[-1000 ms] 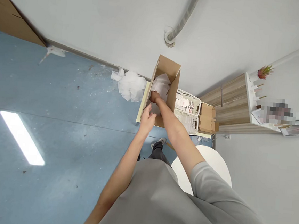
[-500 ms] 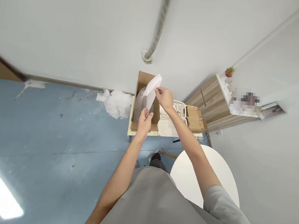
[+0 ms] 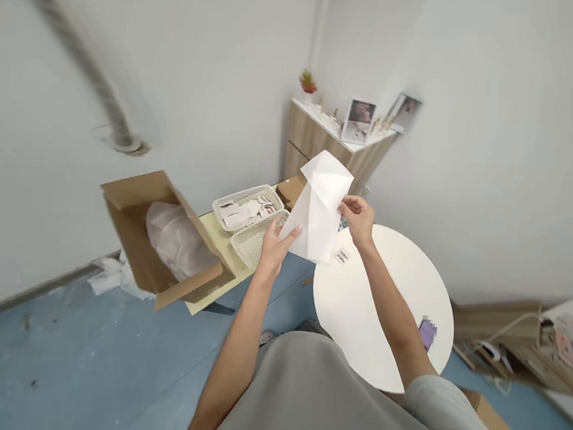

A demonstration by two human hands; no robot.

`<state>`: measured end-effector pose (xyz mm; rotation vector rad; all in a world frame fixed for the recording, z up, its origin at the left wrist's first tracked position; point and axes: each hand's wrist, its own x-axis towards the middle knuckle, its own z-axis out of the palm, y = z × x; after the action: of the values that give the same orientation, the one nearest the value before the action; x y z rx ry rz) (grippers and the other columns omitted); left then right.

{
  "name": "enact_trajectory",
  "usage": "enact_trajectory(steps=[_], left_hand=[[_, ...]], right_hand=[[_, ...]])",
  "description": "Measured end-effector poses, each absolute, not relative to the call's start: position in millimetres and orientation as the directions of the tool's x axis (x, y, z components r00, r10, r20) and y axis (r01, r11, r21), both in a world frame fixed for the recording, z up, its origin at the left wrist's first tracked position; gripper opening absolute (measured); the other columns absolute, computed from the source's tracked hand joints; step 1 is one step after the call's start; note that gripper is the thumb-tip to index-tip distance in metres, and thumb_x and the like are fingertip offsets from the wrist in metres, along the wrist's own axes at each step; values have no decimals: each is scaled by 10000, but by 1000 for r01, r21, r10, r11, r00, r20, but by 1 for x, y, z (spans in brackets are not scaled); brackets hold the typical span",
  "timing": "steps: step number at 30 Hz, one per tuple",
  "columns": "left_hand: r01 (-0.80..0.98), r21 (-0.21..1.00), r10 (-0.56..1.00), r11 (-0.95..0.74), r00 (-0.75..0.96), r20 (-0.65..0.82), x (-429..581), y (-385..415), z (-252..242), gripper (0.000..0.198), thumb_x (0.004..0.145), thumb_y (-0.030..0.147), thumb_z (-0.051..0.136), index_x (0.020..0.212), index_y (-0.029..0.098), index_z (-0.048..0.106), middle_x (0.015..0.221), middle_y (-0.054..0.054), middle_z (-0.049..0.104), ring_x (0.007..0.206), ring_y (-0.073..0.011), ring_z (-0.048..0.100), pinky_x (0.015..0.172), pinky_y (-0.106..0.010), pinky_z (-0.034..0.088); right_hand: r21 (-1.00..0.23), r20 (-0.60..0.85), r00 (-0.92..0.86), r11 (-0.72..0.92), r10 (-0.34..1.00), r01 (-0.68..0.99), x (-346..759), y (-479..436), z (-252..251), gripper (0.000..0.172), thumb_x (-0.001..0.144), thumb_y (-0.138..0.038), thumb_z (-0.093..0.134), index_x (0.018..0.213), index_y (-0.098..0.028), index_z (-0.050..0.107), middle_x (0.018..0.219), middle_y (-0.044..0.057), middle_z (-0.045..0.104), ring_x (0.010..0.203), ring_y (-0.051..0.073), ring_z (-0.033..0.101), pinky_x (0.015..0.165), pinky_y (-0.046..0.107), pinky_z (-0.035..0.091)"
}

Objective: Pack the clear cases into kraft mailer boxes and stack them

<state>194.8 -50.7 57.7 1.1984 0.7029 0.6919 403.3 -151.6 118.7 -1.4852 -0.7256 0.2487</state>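
Note:
A thin white folded sheet (image 3: pixel 323 205) hangs between my two hands, in front of the wooden cabinet and over the near edge of the round table. My left hand (image 3: pixel 278 244) pinches its lower left side, thumb on top. At its right edge, my right hand (image 3: pixel 359 218) grips it between thumb and fingers. To the left, an open cardboard box (image 3: pixel 128 238) holds crumpled translucent white material (image 3: pixel 179 239). Whether the sheet is paper or thin foam, I cannot tell.
Two white baskets (image 3: pixel 235 227) stand on the pale yellow table (image 3: pixel 209 292), one with small printed items. The round white table (image 3: pixel 385 284) bears a label and a purple object (image 3: pixel 426 333). Frames and a plant top the cabinet (image 3: pixel 318 141). White scraps (image 3: pixel 110 276) lie on the floor.
The view has turned right. Both hands have moved away from above the cardboard box with the white sheet, which now shows broader and more opened out.

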Motion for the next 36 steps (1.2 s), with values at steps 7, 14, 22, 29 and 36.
enact_trajectory(steps=[7,14,22,29,36], left_hand=[[194,937,420,291,854,-307,281,-132,32,745,654,609,1011,1207,151,808,1240,-162,840,1136,-355,799,981,-453,663],[475,878,246,-60,859,-448,353,-218,-35,532,760,423,859,1227,175,810,1192,-110,842,1129,-309,777,992,-420,621],[621,760,28,-192,778,-628,380,-260,-110,542,692,390,872,1182,170,804,1046,-75,834,1003,-274,760,975,-407,601],[744,638,-5,-200,650,-760,379,-267,-165,411,654,404,875,978,173,774,940,-69,819,929,-264,749,954,-431,614],[692,621,116,-369,697,-708,378,-277,-186,539,803,334,849,1294,149,724,1288,-178,792,1194,-354,768,1124,-527,590]], right_hand=[[-997,72,944,0,323,76,451,-284,43,340,757,-499,836,929,-225,731,967,43,803,800,189,716,787,369,633],[-978,-168,986,-124,-15,-168,458,-407,-42,439,786,-409,800,1175,-219,725,1207,96,796,873,180,728,824,331,643],[-911,-369,926,-165,-78,-377,453,-480,-130,273,980,-474,643,1015,-218,732,1062,72,789,992,208,725,866,337,642],[-774,-587,770,-108,-249,-625,471,-485,-198,507,1115,-563,558,745,-297,335,686,-74,407,637,138,449,601,257,480],[-757,-602,777,-177,-184,-628,472,-465,-222,562,1098,-696,532,758,-286,352,726,-52,381,704,150,440,643,256,423]])
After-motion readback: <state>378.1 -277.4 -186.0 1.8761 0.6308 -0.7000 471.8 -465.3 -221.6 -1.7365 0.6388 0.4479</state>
